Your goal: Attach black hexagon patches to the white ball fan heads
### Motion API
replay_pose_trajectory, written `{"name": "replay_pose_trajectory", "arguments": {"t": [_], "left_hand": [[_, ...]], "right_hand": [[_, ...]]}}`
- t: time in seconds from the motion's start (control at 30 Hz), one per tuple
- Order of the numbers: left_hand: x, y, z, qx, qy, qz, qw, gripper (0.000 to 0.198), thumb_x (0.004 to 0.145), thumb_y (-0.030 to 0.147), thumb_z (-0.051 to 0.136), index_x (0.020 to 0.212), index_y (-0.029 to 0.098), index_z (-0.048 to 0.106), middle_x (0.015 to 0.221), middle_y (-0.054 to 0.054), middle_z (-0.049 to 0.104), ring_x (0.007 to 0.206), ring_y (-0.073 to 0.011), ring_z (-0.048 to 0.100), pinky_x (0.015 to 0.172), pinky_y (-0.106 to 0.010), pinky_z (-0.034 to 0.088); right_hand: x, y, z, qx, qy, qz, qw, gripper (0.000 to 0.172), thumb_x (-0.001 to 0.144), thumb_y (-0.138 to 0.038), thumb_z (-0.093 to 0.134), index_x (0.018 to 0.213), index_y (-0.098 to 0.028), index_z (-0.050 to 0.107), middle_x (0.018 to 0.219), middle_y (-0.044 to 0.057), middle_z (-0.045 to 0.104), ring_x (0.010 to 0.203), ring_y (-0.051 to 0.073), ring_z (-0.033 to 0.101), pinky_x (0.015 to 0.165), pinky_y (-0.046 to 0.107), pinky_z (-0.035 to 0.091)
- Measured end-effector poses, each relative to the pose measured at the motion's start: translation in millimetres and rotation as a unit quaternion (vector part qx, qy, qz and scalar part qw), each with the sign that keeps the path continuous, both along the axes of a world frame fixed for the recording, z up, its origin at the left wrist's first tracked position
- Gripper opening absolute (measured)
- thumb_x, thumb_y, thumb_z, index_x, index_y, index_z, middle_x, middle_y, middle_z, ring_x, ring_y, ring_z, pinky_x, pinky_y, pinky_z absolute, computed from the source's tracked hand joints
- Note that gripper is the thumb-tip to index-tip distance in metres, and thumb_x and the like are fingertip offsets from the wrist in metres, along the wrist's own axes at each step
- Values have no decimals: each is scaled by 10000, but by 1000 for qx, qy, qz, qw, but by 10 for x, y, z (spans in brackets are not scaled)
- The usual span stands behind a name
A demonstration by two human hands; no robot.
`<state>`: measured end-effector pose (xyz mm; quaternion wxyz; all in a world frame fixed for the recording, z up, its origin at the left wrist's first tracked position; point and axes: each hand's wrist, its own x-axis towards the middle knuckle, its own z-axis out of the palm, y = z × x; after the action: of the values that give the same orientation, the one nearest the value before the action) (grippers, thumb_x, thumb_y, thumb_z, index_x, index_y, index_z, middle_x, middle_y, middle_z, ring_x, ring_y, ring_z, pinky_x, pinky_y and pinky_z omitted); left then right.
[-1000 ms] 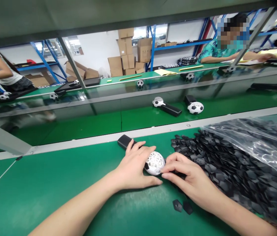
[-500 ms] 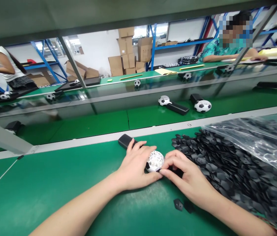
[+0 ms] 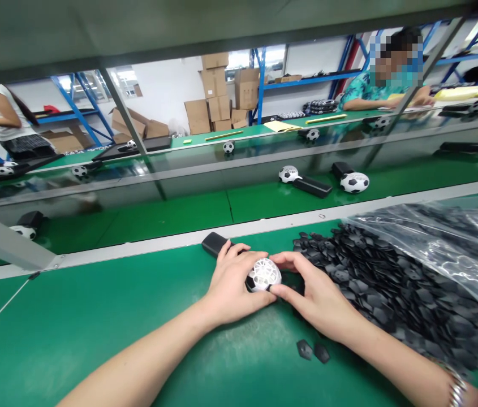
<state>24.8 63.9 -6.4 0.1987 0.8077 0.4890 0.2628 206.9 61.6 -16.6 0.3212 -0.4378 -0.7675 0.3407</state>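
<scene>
A football-shaped piece [image 3: 266, 275] with an open white lattice face and a black handle [image 3: 214, 244] lies on the green bench. My left hand [image 3: 232, 285] is closed round its left side, with the fingers over the neck of the handle and the thumb along the near edge. My right hand [image 3: 306, 285] grips the ball's right side, thumb at the near edge and fingertips at the far edge. Whether a small part sits under the right fingertips is hidden. Two black pentagon pieces [image 3: 305, 349] lie on the bench just below my right hand.
A heap of black pentagon pieces [image 3: 374, 282] spreads to the right, partly under a clear plastic bag [image 3: 442, 249]. Beyond a metal rail [image 3: 171, 233], several football pieces [image 3: 354, 182] rest on a green belt [image 3: 188, 204]. A co-worker [image 3: 391, 85] sits across; another person stands far left.
My right hand has gone from a pinch at the near right edge to a wider grip round the ball's right side. Pieces on the belt have shifted right.
</scene>
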Motion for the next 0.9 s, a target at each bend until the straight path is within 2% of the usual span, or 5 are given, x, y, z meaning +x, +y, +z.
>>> {"name": "replay_pose_trajectory", "arguments": {"t": [0.23, 0.37, 0.47, 0.63, 0.9], "left_hand": [[1, 4, -12, 18, 8, -6, 1000, 588, 615, 361, 705, 1154, 216, 521, 1129, -31, 589, 1156, -256, 403, 1085, -510, 119], [23, -34, 10, 2, 5, -30, 1000, 628, 613, 372, 707, 1186, 242, 489, 1158, -14, 573, 1190, -257, 377, 1091, -509, 105], [37, -49, 19, -16, 4, -45, 999, 636, 623, 387, 702, 1200, 260, 469, 1182, -6, 559, 1207, -268, 361, 1088, -523, 108], [48, -41, -10, -11, 33, -49, 998, 726, 571, 384, 736, 1212, 221, 436, 1155, -48, 549, 1193, -299, 353, 1083, -546, 86], [60, -29, -15, -8, 34, -58, 998, 693, 591, 384, 744, 1174, 195, 421, 1114, -43, 545, 1133, -262, 381, 1096, -496, 82]], "right_hand": [[-16, 49, 4, 22, 27, 13, 999, 257, 800, -212, 553, 1047, -204, 479, 1063, 53, 555, 1002, 203, 523, 883, 375, 425], [23, 72, 87, -38, 34, 56, 997, 268, 797, -215, 565, 1056, -216, 494, 1069, 39, 567, 1007, 197, 526, 848, 357, 446], [40, 63, 119, -59, 32, 56, 996, 340, 768, -206, 603, 1088, -233, 491, 1104, 29, 559, 1029, 197, 515, 859, 356, 441], [17, 36, 113, -33, 0, 35, 999, 380, 740, -206, 637, 1083, -245, 479, 1070, 24, 546, 986, 201, 521, 873, 372, 424], [61, 110, 90, -12, -36, 70, 997, 398, 758, -261, 658, 1109, -261, 470, 1052, 28, 526, 955, 196, 509, 829, 337, 440]]}}
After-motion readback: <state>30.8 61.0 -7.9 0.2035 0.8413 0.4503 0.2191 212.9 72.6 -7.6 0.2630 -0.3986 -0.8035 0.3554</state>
